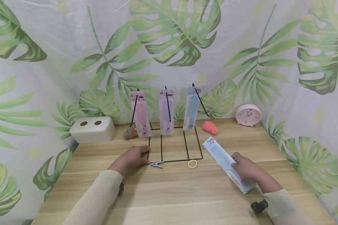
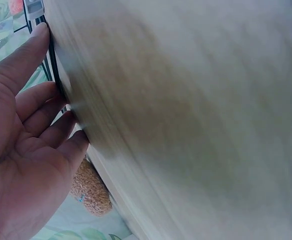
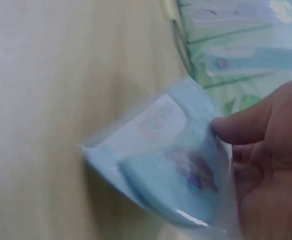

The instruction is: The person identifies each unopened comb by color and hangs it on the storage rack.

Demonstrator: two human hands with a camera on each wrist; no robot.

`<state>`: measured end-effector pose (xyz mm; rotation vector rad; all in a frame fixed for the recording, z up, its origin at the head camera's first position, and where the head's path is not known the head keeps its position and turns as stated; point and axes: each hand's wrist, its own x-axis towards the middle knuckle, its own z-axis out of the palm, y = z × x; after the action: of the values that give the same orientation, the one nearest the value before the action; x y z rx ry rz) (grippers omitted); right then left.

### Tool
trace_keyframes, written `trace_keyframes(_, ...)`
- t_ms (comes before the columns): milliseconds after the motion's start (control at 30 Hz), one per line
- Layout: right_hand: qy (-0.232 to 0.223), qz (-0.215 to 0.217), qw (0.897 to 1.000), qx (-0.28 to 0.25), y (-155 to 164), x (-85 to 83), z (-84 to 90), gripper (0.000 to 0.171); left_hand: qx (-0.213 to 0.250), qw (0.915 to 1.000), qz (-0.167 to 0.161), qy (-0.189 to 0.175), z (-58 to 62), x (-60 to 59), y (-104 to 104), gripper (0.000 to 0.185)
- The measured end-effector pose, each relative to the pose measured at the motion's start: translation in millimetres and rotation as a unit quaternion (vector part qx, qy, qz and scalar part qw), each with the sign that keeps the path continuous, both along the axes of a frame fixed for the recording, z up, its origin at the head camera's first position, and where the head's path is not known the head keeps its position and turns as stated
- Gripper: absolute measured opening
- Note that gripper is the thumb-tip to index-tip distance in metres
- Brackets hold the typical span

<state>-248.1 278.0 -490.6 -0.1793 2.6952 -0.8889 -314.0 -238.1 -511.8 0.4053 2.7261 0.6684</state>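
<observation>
My right hand [image 1: 245, 168] pinches a long light-blue packet [image 1: 221, 157] in a clear plastic sleeve by its side edge, thumb on its face. The packet is held tilted over the right side of the table. In the right wrist view the packet's lower end [image 3: 171, 165] shows a white label and a small printed figure. At the left side of a black wire rack [image 1: 174, 161], my left hand [image 1: 133, 156] touches the base wire with relaxed fingers. Pink [image 1: 141, 115], purple [image 1: 166, 115] and blue [image 1: 191, 109] packets hang from the rack's hooks.
A grey clip [image 1: 157, 164] and a yellow ring [image 1: 192, 164] lie by the rack's front edge. Behind stand a white box with holes [image 1: 93, 131], a brown plush toy [image 1: 130, 132], coral yarn [image 1: 210, 127] and a pink clock [image 1: 248, 115]. A leaf-patterned curtain [image 1: 174, 37] closes the back.
</observation>
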Motion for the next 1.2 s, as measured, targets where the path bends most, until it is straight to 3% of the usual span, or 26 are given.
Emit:
trace_keyframes(100,0.004,0.000,0.998,-0.067,13,-1.2,9.8,0.027,-0.001,1.0000,0.000,-0.002,0.3,0.4,2,0.073)
trace_keyframes(233,-0.013,0.003,0.987,-0.160,32,-7.6,21.0,0.036,0.000,1.0000,0.002,-0.001,0.6,0.1,2,0.073)
trace_keyframes(333,-0.027,0.003,0.980,-0.195,44,-12.7,28.6,0.040,0.005,1.0000,0.004,-0.002,0.7,-0.5,3,0.074)
trace_keyframes(533,-0.012,0.034,0.973,-0.228,61,-16.8,40.3,0.045,0.003,1.0000,0.003,-0.008,-0.4,-1.2,4,0.075)
trace_keyframes(733,0.020,0.059,0.967,-0.247,62,-13.7,52.7,0.068,0.000,1.0000,0.000,-0.004,1.2,-0.5,3,0.075)
trace_keyframes(967,0.048,0.098,0.946,-0.304,39,-13.6,54.1,0.079,-0.004,1.0000,0.004,0.002,0.6,1.4,-1,0.074)
trace_keyframes(1200,0.035,0.130,0.931,-0.339,6,-15.7,54.9,0.074,-0.006,1.0000,0.002,0.002,-2.0,-0.9,0,0.072)
